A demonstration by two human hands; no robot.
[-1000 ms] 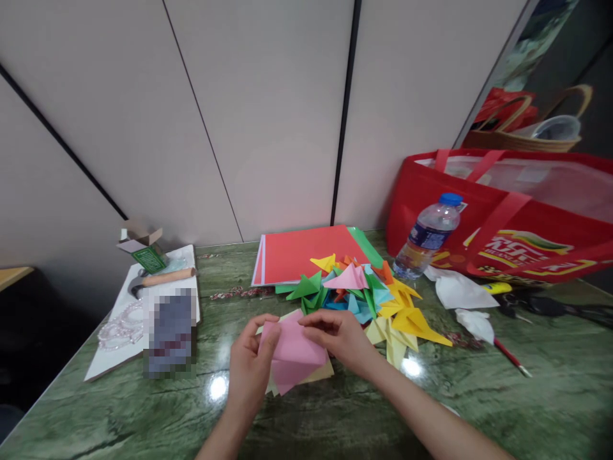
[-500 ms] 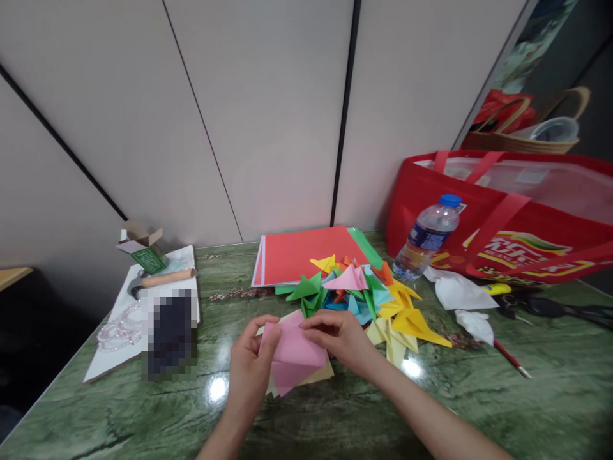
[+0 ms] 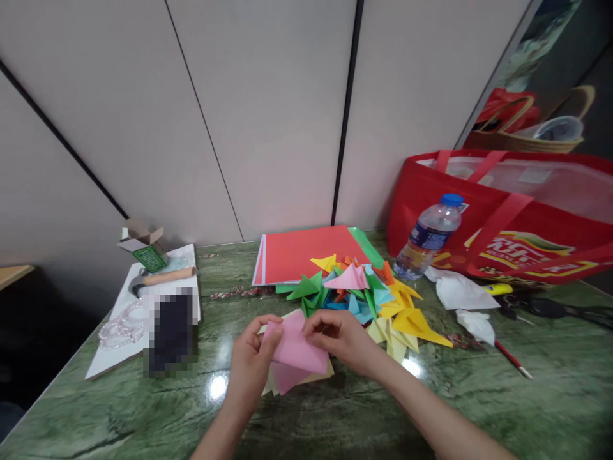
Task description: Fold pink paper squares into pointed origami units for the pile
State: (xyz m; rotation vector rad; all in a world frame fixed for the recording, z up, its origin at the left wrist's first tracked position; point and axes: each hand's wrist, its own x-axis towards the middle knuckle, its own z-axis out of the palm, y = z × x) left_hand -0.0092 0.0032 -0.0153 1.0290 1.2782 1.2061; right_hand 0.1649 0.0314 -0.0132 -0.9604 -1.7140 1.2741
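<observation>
A sheet of pink folding paper [image 3: 297,350], partly folded, is held between my two hands above the table. My left hand [image 3: 256,351] pinches its left edge, thumb on top. At its upper right edge my right hand [image 3: 338,335] is closed, thumb and fingertips pressed on the paper. Under the pink sheet lie pale yellow paper sheets [image 3: 313,378], mostly hidden. Just beyond my hands is a pile of folded paper shapes [image 3: 349,279] in green, pink, blue, orange and yellow.
Red paper sheets [image 3: 306,252] lie at the back by the wall. To the right stand a water bottle [image 3: 426,239] and a red bag [image 3: 507,223], with white tissue [image 3: 460,291] in front. On the left, a white board [image 3: 119,338] bears a small green box [image 3: 151,257] and a wooden-handled tool [image 3: 167,276].
Both hands stay on the pink paper with barely any movement. My right fingers have shifted slightly along its upper right edge, and the view has moved a little.
</observation>
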